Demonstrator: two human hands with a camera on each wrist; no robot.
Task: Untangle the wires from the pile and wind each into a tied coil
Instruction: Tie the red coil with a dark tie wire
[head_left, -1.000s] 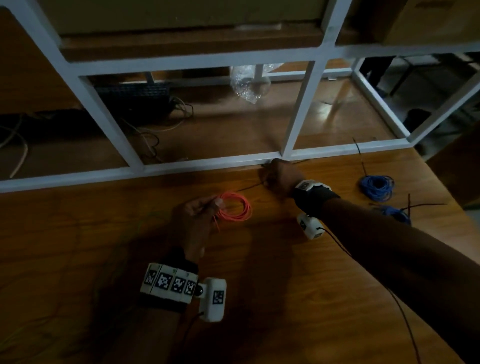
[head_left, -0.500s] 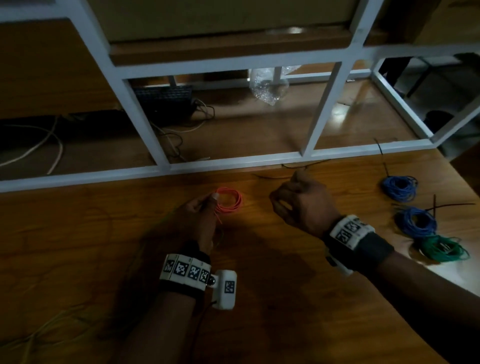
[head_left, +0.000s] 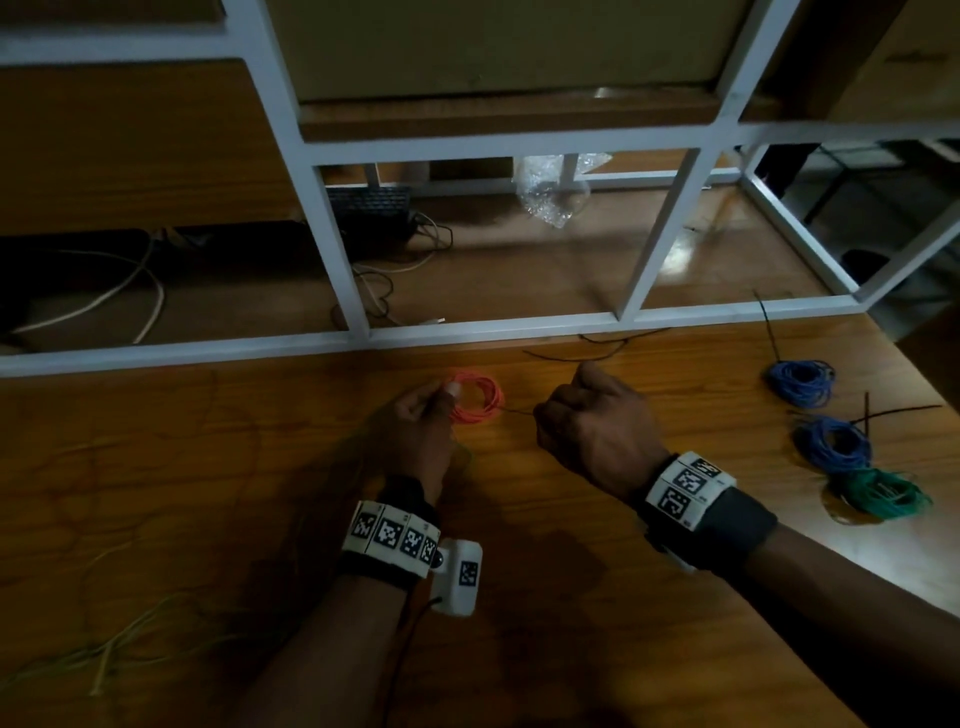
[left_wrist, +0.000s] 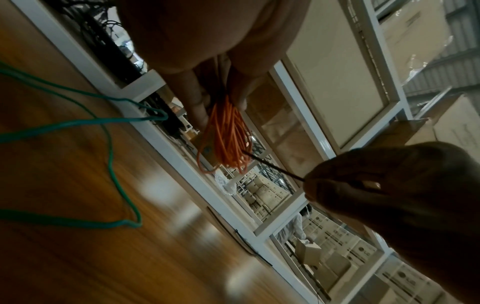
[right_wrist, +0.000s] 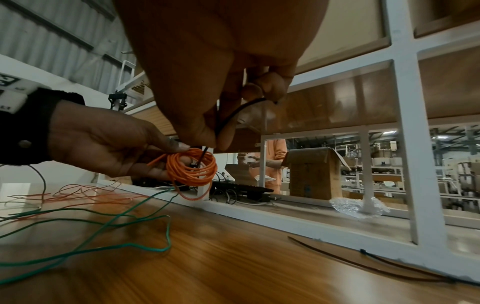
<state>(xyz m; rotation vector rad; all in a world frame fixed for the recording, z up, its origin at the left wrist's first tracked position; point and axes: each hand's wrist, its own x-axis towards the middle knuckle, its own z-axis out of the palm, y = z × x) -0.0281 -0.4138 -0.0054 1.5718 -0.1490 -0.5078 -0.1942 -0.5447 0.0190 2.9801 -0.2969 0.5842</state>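
My left hand (head_left: 421, 415) pinches an orange wire coil (head_left: 475, 397) (left_wrist: 228, 135) (right_wrist: 193, 170) just above the wooden table (head_left: 519, 649). My right hand (head_left: 576, 421) (right_wrist: 215, 131), a little to its right, pinches a thin black cable tie (left_wrist: 272, 165) (right_wrist: 233, 115) whose tip reaches into the coil. Loose green wire (right_wrist: 109, 224) (left_wrist: 111, 170) and loose orange wire (right_wrist: 85, 195) lie spread on the table to the left. Two tied blue coils (head_left: 800, 382) (head_left: 831, 441) and a tied green coil (head_left: 883, 493) lie at the right.
A white metal frame (head_left: 467, 330) runs along the table's far edge. More black cable ties (head_left: 576, 356) (right_wrist: 376, 265) lie by it. Beyond the frame are a keyboard (head_left: 369, 205), cables and a plastic bag (head_left: 550, 192). Pale wire strands (head_left: 104, 654) lie at the front left.
My right hand has drawn back from the frame with a cable tie and come beside the orange coil. The left hand has kept holding the coil. The head view has shifted.
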